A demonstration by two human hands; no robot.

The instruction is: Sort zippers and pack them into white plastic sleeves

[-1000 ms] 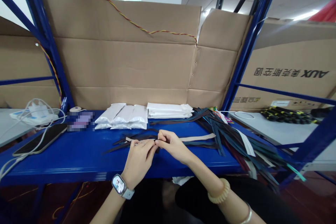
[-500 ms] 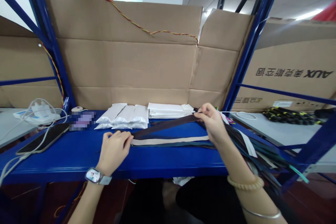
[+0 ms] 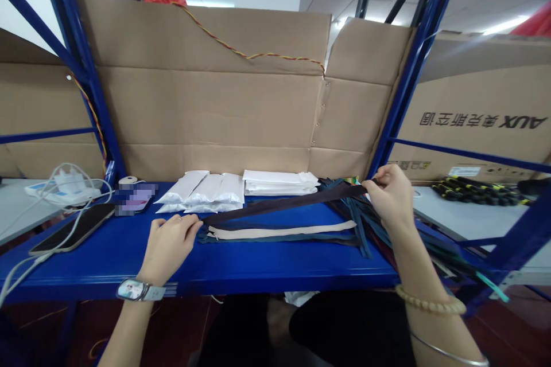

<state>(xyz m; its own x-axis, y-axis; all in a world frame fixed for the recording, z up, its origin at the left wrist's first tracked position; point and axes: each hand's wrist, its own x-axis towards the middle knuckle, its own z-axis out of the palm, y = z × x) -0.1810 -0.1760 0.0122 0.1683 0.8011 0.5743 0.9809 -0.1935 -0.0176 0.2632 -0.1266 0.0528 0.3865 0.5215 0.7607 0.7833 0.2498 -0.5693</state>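
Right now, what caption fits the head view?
Left hand and right hand hold a dark strip over a blue shelf.

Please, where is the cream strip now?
In the head view, the cream strip lies centrally on the shelf, in front of the dark strip stretched between left hand and right hand.

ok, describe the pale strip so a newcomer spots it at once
Find the blue shelf, then the dark strip held between left hand and right hand. Just below that in view lies the pale strip. Its cream colour sets it apart from the dark strip and the teal strip beside it.
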